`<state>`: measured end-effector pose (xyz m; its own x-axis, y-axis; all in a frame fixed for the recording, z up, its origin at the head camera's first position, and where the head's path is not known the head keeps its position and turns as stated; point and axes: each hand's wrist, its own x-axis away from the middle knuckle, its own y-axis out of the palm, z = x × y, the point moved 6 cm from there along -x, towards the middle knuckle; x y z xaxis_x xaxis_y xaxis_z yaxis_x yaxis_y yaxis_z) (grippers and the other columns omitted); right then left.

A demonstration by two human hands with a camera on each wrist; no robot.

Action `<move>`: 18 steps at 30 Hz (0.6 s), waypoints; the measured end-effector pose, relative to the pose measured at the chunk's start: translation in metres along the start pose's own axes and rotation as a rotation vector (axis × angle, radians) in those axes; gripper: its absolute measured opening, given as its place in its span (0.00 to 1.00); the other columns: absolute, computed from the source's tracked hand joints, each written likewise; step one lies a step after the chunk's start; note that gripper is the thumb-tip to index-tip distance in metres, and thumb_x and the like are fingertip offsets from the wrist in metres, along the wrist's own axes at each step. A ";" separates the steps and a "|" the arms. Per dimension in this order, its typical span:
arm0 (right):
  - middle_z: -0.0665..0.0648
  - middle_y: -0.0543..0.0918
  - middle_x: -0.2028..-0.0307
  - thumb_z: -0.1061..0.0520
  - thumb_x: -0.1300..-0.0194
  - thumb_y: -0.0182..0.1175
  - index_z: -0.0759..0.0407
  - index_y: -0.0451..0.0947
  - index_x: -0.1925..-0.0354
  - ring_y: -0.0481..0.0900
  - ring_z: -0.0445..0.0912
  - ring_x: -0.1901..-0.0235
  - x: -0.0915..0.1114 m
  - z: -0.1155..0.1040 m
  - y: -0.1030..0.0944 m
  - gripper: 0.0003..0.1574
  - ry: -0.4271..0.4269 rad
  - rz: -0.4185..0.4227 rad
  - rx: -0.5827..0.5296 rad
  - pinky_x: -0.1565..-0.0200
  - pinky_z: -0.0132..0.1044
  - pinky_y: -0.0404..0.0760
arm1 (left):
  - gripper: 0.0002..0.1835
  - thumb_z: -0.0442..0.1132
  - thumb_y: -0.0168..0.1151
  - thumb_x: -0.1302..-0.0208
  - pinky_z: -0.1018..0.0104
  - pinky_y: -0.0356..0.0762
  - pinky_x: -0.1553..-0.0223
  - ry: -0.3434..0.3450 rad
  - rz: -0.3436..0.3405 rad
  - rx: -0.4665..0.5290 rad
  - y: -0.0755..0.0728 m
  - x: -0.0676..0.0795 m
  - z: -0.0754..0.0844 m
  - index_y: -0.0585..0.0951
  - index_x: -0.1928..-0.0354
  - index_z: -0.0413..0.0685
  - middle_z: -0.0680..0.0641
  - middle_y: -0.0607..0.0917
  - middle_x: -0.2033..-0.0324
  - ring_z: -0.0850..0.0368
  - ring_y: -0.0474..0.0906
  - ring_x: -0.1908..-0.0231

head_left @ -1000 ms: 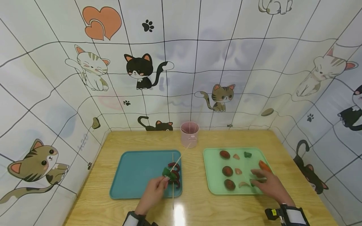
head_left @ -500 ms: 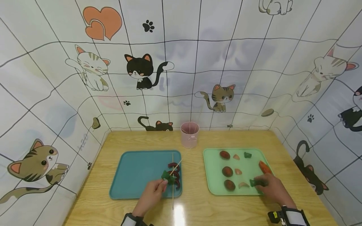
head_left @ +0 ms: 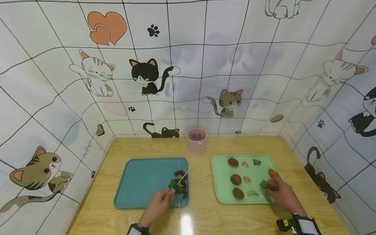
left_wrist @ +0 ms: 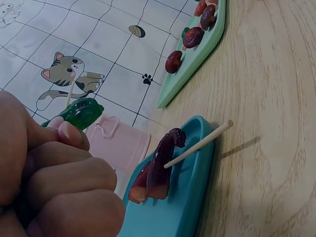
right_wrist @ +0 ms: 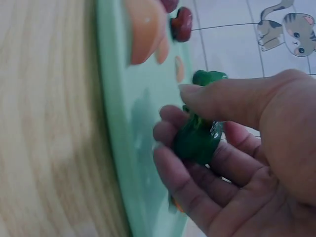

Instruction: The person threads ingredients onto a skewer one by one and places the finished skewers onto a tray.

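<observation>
The left hand has its fingers curled in tight and pinches a shiny green bit with its thumb; a thin stick pokes up from that bit. Just to the right of this grip are curly dark red pieces on a second stick, lying on the blue tray. The pink cup stands farther off, ahead and to the right. The right hand is bent around a green chunk, with the thumb on one side and fingers on the other, over the light green tray. An orange piece is just ahead of that grip. Three pale slices are to its left, then three round brown-red mushrooms farther left. Another green lump lies ahead, a little left.
</observation>
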<state>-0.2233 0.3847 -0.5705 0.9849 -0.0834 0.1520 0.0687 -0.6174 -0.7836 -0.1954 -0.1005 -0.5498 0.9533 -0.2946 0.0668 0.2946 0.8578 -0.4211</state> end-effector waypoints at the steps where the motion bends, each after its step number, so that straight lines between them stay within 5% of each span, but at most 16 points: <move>1: 0.75 0.81 0.42 0.52 0.35 0.71 0.65 0.73 0.45 0.79 0.69 0.42 0.000 -0.001 -0.001 0.28 0.011 0.001 -0.017 0.48 0.60 0.80 | 0.25 0.49 0.51 0.20 0.71 0.57 0.76 0.001 -0.001 0.001 0.001 0.000 0.000 0.73 0.75 0.38 0.54 0.63 0.84 0.67 0.53 0.83; 11: 0.75 0.59 0.25 0.28 0.31 0.59 0.66 0.67 0.28 0.71 0.70 0.32 0.007 -0.028 -0.010 0.52 0.012 -0.015 -0.180 0.40 0.62 0.77 | 0.26 0.50 0.52 0.20 0.72 0.58 0.76 0.034 -0.012 0.017 0.004 0.001 0.006 0.72 0.76 0.39 0.55 0.63 0.83 0.68 0.54 0.83; 15: 0.71 0.69 0.28 0.30 0.29 0.57 0.63 0.66 0.27 0.86 0.55 0.44 0.009 -0.048 -0.013 0.50 -0.031 0.023 -0.231 0.40 0.60 0.78 | 0.26 0.51 0.51 0.20 0.72 0.58 0.77 0.065 -0.020 -0.007 0.007 0.003 0.011 0.71 0.76 0.42 0.56 0.63 0.84 0.69 0.54 0.84; 18: 0.66 0.81 0.37 0.33 0.27 0.57 0.61 0.68 0.28 0.86 0.37 0.54 0.009 -0.063 -0.015 0.44 -0.077 0.060 -0.289 0.44 0.50 0.82 | 0.26 0.52 0.50 0.20 0.72 0.58 0.77 0.082 -0.030 -0.019 0.010 0.003 0.014 0.71 0.76 0.42 0.56 0.63 0.83 0.69 0.54 0.83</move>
<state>-0.2251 0.3437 -0.5190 0.9957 -0.0733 0.0561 -0.0268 -0.8113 -0.5840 -0.1883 -0.0868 -0.5407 0.9352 -0.3541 0.0052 0.3207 0.8404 -0.4368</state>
